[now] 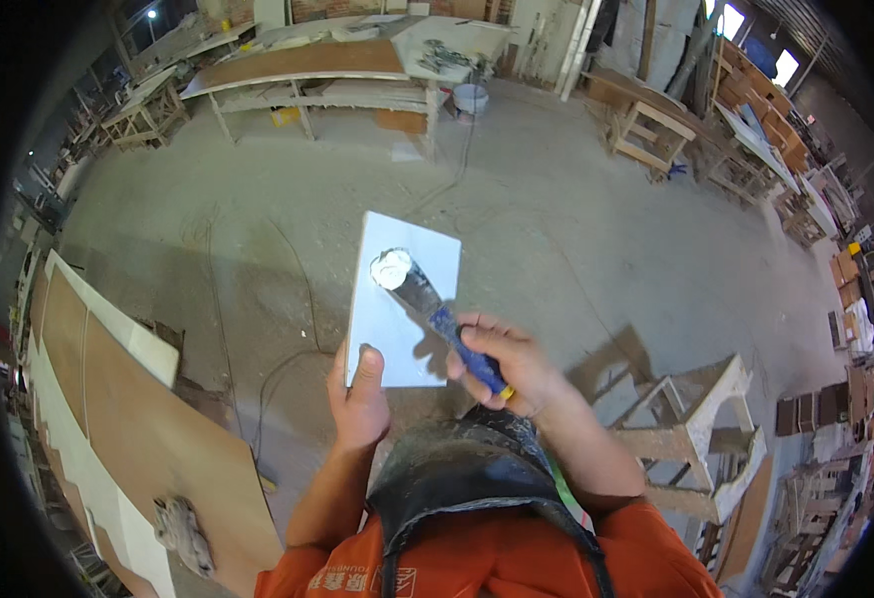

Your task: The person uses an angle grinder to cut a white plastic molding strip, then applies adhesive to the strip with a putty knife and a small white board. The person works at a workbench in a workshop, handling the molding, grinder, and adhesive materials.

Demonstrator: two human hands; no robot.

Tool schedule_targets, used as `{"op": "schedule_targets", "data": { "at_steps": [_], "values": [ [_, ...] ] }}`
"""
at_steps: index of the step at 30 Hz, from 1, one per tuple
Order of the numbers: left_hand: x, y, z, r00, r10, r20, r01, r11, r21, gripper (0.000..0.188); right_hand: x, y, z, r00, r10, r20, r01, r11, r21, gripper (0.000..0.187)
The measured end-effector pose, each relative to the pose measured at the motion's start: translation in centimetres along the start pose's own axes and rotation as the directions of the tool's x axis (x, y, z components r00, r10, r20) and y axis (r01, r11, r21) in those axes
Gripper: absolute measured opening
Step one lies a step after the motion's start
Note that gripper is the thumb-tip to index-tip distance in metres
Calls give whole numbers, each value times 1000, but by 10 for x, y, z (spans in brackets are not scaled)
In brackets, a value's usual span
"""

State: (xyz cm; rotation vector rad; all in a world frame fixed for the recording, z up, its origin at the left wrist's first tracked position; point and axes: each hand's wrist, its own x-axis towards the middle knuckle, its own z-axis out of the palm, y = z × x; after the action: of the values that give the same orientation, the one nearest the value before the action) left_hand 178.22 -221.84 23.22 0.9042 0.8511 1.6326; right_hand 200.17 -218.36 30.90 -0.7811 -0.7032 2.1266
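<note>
My left hand (pixel 361 395) grips a white rectangular board (pixel 419 344) by its lower left edge, thumb on the face and the other fingers hidden behind. In my right hand (pixel 505 361) is a putty knife (pixel 444 324) with a blue handle and a yellow end, its blade pointing up and left over the board. A lump of white paste (pixel 392 269) sits at the blade's tip, above the upper left part of the board. Whether the blade touches the board I cannot tell.
A brown panel (pixel 158 399) with a grey rag (pixel 183 536) on it stands at the left. To the right is a wooden trestle (pixel 701 439). A long workbench (pixel 297 65) and a white bucket (pixel 471 100) stand at the back. Cables (pixel 220 309) trail over the floor.
</note>
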Motion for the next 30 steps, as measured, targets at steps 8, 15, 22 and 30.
{"op": "schedule_targets", "data": {
  "at_steps": [8, 15, 22, 30],
  "values": [
    [197, 20, -48, 964, -189, -185, 108, 920, -376, 61, 207, -64, -38, 788, -512, 342, 466, 134, -874, 33],
    [372, 5, -125, 921, -83, -381, -45, 948, -316, 54, 402, -116, -39, 736, -412, 537, 535, -133, -834, 37],
    [534, 33, -151, 838, -92, -539, -176, 888, -425, 54, 596, -215, -18, 808, -293, 511, 585, 300, -753, 33],
    [717, 37, -240, 910, -120, -397, -199, 712, -673, 55, 780, -231, 3, 880, 386, 277, -270, 886, -376, 44]
  ]
}}
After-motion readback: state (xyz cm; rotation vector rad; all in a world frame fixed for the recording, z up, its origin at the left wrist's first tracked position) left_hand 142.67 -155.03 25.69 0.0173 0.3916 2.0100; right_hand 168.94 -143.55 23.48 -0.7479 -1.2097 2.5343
